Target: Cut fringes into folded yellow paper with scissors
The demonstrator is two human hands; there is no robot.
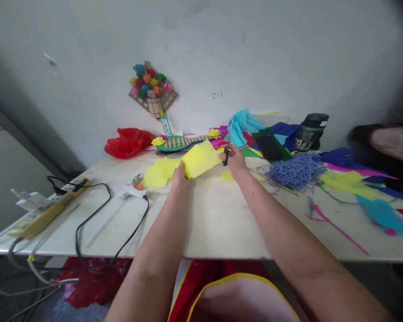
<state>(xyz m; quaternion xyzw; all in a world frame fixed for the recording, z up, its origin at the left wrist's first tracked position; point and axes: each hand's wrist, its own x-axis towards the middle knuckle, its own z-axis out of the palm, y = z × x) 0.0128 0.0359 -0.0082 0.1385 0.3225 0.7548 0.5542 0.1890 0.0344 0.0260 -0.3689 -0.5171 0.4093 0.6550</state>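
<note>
My left hand (180, 173) pinches the lower left edge of a flat sheet of yellow paper (202, 158), tilted just above the table. More yellow paper (158, 172) with uneven edges lies to the left of that hand. My right hand (235, 160) is closed around a pair of scissors (226, 154), by the sheet's right edge, with the blades pointing up and away. A small yellow scrap (227, 176) rests on the table below the right hand. Behind the sheet lies a green woven piece (184, 142) with yellow paper flowers at its ends.
A white glue gun (129, 191) with a black cord and a yellow power strip (49, 210) are at left. A red plastic bag (129, 142) sits at the back. Purple string (293, 172), coloured paper (245, 127) and a dark jar (311, 132) occupy the right. A flower decoration (152, 89) hangs on the wall.
</note>
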